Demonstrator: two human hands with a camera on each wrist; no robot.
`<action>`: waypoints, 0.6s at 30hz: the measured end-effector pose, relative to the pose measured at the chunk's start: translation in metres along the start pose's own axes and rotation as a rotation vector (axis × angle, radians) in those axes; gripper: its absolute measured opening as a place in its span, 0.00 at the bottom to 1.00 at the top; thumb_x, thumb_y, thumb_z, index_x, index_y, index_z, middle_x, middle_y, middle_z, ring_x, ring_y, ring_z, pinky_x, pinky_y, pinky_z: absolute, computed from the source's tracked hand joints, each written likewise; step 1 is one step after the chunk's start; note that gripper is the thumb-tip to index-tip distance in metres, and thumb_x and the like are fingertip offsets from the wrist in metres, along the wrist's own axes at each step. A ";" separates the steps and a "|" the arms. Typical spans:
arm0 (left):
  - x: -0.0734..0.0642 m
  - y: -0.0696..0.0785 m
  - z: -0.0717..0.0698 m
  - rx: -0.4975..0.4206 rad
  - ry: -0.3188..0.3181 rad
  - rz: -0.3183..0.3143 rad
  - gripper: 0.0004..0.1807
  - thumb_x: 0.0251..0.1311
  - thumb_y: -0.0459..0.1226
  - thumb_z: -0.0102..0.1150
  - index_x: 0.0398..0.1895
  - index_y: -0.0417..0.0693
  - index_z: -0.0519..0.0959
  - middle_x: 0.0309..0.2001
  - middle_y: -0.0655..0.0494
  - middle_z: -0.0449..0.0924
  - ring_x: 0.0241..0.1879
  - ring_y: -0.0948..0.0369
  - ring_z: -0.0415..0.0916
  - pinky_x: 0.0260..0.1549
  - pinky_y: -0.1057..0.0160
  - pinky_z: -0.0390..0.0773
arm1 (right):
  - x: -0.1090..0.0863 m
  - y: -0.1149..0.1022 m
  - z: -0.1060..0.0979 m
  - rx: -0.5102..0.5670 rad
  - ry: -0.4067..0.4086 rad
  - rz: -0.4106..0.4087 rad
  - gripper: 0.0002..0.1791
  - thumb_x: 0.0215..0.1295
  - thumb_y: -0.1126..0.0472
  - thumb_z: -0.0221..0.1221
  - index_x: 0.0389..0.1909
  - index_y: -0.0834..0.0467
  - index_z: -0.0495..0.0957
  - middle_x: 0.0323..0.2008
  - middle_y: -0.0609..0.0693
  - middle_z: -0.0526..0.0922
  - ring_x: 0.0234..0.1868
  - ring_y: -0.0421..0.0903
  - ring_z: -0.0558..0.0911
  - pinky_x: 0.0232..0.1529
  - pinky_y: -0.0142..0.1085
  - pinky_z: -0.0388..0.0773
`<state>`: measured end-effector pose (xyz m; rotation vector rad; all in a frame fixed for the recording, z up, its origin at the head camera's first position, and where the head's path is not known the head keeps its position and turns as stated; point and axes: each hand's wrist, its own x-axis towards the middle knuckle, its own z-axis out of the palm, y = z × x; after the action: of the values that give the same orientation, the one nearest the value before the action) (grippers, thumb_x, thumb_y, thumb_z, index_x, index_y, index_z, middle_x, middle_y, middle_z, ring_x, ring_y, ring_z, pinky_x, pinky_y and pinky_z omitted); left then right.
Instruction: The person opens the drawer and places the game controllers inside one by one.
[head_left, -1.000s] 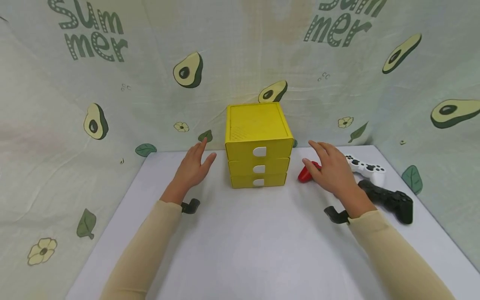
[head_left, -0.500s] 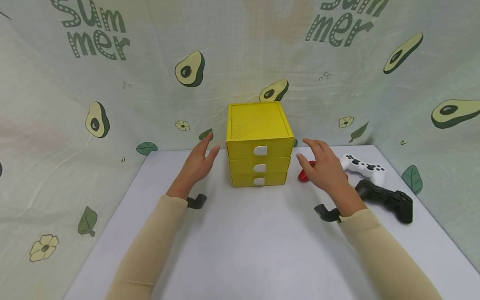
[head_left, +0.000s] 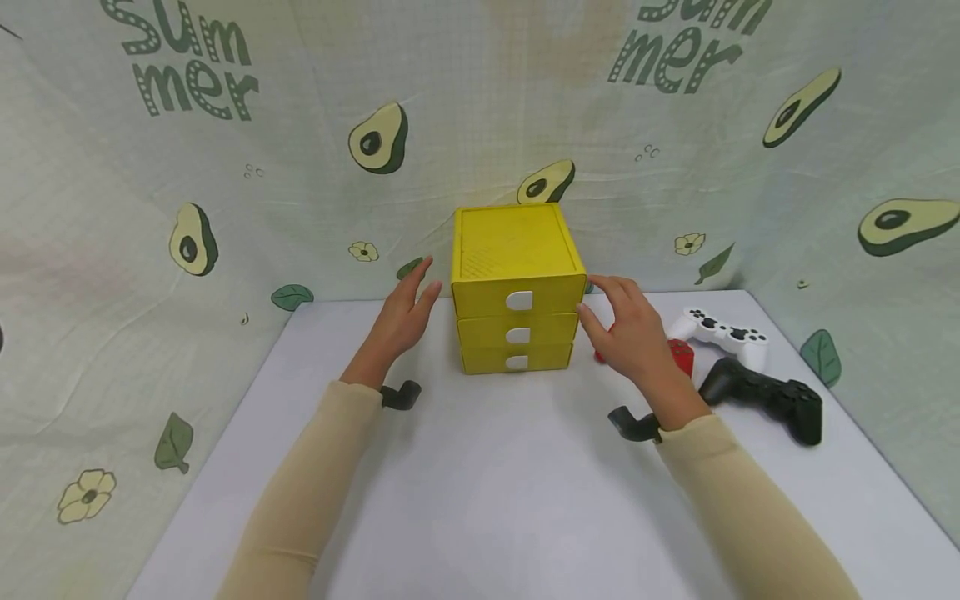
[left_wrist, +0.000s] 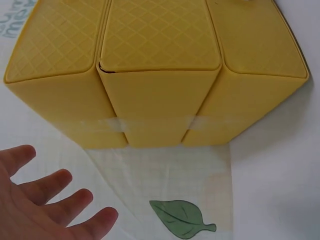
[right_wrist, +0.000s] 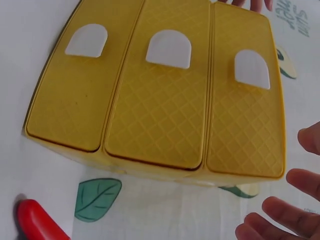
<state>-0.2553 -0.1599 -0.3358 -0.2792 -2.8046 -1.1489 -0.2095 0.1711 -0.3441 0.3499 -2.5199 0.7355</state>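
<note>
A yellow three-drawer box (head_left: 519, 242) with white tabs on its drawer fronts stands at the back middle of the white table. My left hand (head_left: 401, 321) is raised just left of it, fingers extended. In the left wrist view the fingers (left_wrist: 55, 185) are apart from the box's side, holding nothing. On the other side, my right hand (head_left: 630, 329) hovers close to the box's right edge, fingers spread and slightly bent. In the right wrist view those fingers (right_wrist: 285, 215) lie beside the box, and nothing is in them.
Right of the box lie a white game controller (head_left: 723, 333), a black game controller (head_left: 765, 396) and a red game controller (head_left: 681, 356), the red one partly hidden behind my right hand. A printed cloth (head_left: 300, 167) hangs behind the table.
My right hand has moved left toward the box, uncovering more of the red controller's right end. My left hand has shifted a little right and forward. The box and controllers have stayed put.
</note>
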 end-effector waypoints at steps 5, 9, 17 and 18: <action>0.004 0.003 0.000 -0.035 0.005 0.006 0.34 0.69 0.64 0.31 0.76 0.71 0.46 0.77 0.57 0.49 0.76 0.50 0.49 0.70 0.40 0.53 | 0.000 -0.008 0.006 0.022 0.045 -0.041 0.25 0.67 0.53 0.57 0.63 0.57 0.70 0.60 0.59 0.72 0.61 0.56 0.72 0.57 0.55 0.75; 0.007 0.004 0.001 -0.073 0.004 0.023 0.34 0.70 0.63 0.32 0.77 0.69 0.48 0.76 0.54 0.52 0.75 0.50 0.51 0.69 0.40 0.55 | 0.001 -0.013 0.010 0.045 0.066 -0.056 0.24 0.67 0.54 0.58 0.62 0.57 0.71 0.59 0.59 0.73 0.59 0.56 0.74 0.55 0.54 0.76; 0.012 0.008 0.004 -0.145 0.008 0.011 0.31 0.71 0.61 0.35 0.75 0.73 0.50 0.75 0.56 0.54 0.74 0.52 0.54 0.68 0.40 0.60 | 0.000 -0.024 0.018 0.082 0.078 -0.058 0.23 0.66 0.55 0.59 0.59 0.58 0.73 0.55 0.59 0.75 0.54 0.55 0.76 0.53 0.52 0.78; 0.013 0.008 0.004 -0.152 0.007 0.012 0.31 0.71 0.61 0.35 0.75 0.73 0.50 0.75 0.55 0.55 0.74 0.52 0.54 0.67 0.40 0.60 | 0.000 -0.025 0.019 0.086 0.084 -0.061 0.22 0.66 0.55 0.59 0.59 0.58 0.73 0.54 0.59 0.75 0.53 0.55 0.77 0.52 0.51 0.78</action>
<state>-0.2665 -0.1498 -0.3309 -0.3032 -2.7093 -1.3605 -0.2077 0.1399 -0.3469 0.4153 -2.3936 0.8186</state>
